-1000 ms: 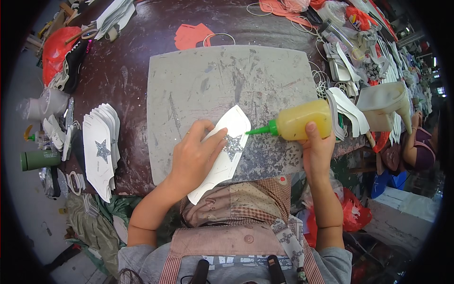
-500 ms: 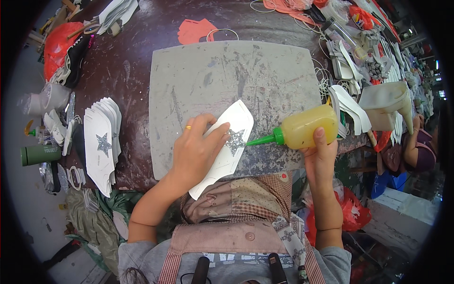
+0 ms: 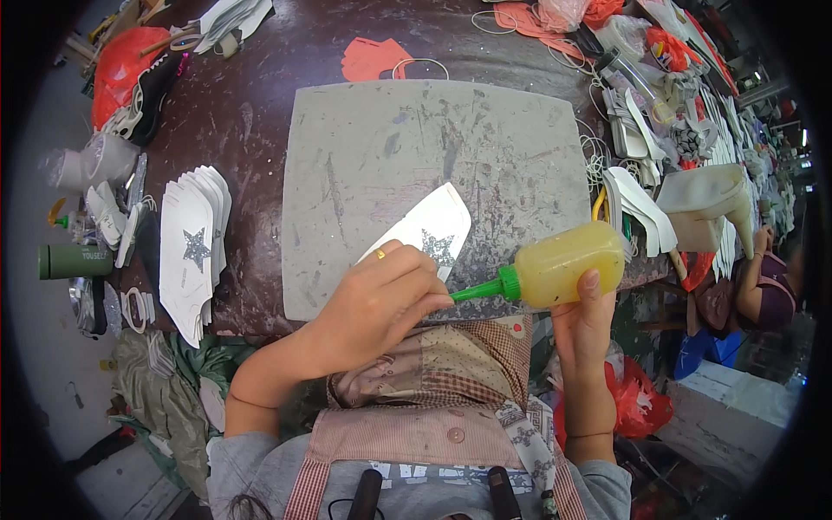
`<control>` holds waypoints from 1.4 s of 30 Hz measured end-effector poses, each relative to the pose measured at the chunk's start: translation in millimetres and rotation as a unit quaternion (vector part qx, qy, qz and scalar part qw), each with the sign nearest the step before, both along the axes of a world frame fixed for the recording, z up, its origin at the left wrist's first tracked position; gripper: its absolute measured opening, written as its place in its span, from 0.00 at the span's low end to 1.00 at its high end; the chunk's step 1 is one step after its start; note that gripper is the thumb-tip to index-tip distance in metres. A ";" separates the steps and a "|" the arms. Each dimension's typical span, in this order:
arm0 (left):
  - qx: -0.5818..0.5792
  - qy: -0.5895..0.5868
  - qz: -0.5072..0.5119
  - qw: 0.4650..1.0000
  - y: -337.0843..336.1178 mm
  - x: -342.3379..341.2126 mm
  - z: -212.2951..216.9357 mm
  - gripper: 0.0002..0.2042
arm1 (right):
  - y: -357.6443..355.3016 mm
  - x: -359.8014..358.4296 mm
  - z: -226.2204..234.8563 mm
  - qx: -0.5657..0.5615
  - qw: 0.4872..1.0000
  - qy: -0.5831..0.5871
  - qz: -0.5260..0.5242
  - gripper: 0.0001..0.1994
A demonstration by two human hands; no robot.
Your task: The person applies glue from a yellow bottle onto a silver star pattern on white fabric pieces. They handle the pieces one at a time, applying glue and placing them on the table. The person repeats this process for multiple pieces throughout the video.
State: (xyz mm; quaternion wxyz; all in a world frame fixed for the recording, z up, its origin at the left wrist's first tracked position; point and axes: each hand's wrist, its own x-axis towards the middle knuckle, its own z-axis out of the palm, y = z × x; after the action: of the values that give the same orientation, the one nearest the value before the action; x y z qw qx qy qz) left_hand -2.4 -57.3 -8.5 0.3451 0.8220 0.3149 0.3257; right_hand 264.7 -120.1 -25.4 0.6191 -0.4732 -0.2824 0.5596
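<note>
My right hand [image 3: 584,322] clamps the yellow bottle [image 3: 568,263], best unsqueezed while my left hand [image 3: 374,299] pinches its green nozzle [image 3: 482,290].

1. I am getting fairly bright, even light over the grey board [image 3: 433,147], with only soft shadows showing.
2. A pale sheen is glaring off the dark red table [image 3: 251,104], toward the top.
3. The white piece [image 3: 431,217] is looking nearly washed out.
4. Small lights [image 3: 805,137] are glowing at far right, where surroundings are lying dim.
5. My fisheye is bending straight edges; black is filling the corners, and detail near the rim is softening.
</note>
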 end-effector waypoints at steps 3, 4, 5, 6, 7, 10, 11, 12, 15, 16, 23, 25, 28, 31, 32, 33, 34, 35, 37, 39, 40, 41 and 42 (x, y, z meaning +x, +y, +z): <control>0.038 0.005 -0.014 0.999 -4.6 4.5 -6.4 0.07 | -2.0 1.8 -1.5 0.013 0.999 -0.029 0.004 0.31; 0.051 0.005 -0.020 0.999 -6.2 5.5 -7.7 0.06 | -1.4 3.5 -2.5 0.015 0.999 -0.039 0.005 0.31; 0.028 -0.021 -0.027 0.999 -9.6 1.9 -8.1 0.05 | -0.6 5.6 -3.8 0.016 0.999 -0.050 0.007 0.30; 0.006 -0.047 -0.033 0.998 -15.4 -6.9 -8.6 0.05 | 0.6 6.7 -5.2 0.017 0.998 -0.061 0.010 0.30; -0.015 -0.073 -0.042 0.996 -21.2 -16.7 -9.4 0.04 | 1.9 7.5 -7.7 0.010 0.999 -0.046 -0.005 0.30; -0.114 -0.197 0.056 0.972 -42.5 -54.5 -4.2 0.06 | 7.0 10.0 -11.6 -0.005 0.999 -0.006 -0.052 0.27; -0.103 -0.222 0.115 0.963 -44.0 -69.1 -12.5 0.08 | 10.7 7.3 -11.2 -0.006 0.998 0.003 -0.066 0.25; -0.013 -0.134 0.253 0.958 -43.3 -86.4 -26.5 0.12 | 13.9 4.3 -10.6 -0.009 0.997 0.011 -0.076 0.23; 0.140 0.172 0.444 0.868 -20.3 -78.5 -30.7 0.05 | 16.1 -1.2 -17.9 0.001 0.999 0.002 -0.052 0.23; 0.224 0.205 0.457 0.836 -7.7 -61.7 -28.9 0.09 | 16.4 -2.5 -19.9 0.001 0.999 -0.008 -0.053 0.23; 0.059 0.203 0.283 0.936 1.6 -3.5 -36.5 0.22 | 17.0 -4.7 -24.8 0.003 0.995 -0.076 -0.064 0.26; 0.087 0.193 0.286 0.934 1.1 -2.3 -42.5 0.23 | 12.7 -5.8 -25.6 -0.004 0.994 -0.097 -0.055 0.26; 0.099 0.188 0.278 0.937 0.1 -1.7 -46.1 0.23 | 8.9 -8.6 -24.7 -0.012 0.993 -0.116 -0.032 0.25; 0.096 0.179 0.268 0.942 0.3 -1.9 -47.3 0.22 | 12.7 -8.9 -24.6 -0.003 0.992 -0.117 -0.052 0.24; 0.095 0.174 0.266 0.943 0.0 -1.8 -47.8 0.21 | 15.0 -8.7 -24.1 -0.003 0.991 -0.119 -0.062 0.24; 0.095 0.171 0.265 0.944 -0.7 -1.6 -47.7 0.21 | 15.6 -9.0 -23.7 -0.002 0.990 -0.120 -0.071 0.24; 0.095 0.169 0.265 0.945 -0.8 -1.4 -47.8 0.20 | 10.7 -10.3 -23.7 -0.007 0.986 -0.160 -0.048 0.24; 0.095 0.166 0.265 0.945 -0.7 -1.2 -47.8 0.19 | 1.4 -12.4 -23.6 -0.011 0.980 -0.199 -0.025 0.24; 0.108 0.164 0.263 0.945 -0.5 -0.7 -47.5 0.19 | -4.4 -15.6 -23.4 -0.016 0.973 -0.230 -0.011 0.24; 0.115 0.164 0.261 0.944 -0.8 -0.4 -47.1 0.18 | -4.0 -17.6 -21.5 -0.016 0.976 -0.213 -0.030 0.23; 0.116 0.165 0.261 0.944 0.0 -0.6 -46.2 0.18 | -1.3 -17.0 -20.2 -0.021 0.980 -0.195 -0.039 0.23; 0.117 0.165 0.261 0.944 0.0 -0.9 -45.7 0.18 | 2.5 -15.1 -18.8 -0.025 0.983 -0.178 -0.048 0.24; 0.118 0.164 0.260 0.944 -0.8 -1.2 -46.1 0.18 | 3.7 -14.2 -17.7 -0.030 0.985 -0.160 -0.057 0.24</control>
State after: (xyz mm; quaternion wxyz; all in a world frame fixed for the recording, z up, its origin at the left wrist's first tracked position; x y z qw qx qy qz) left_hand -3.7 -58.2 -54.6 0.0926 0.7886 0.5288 0.2997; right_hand 250.5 -116.4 -43.1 0.5826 -0.5901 -0.3333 0.4487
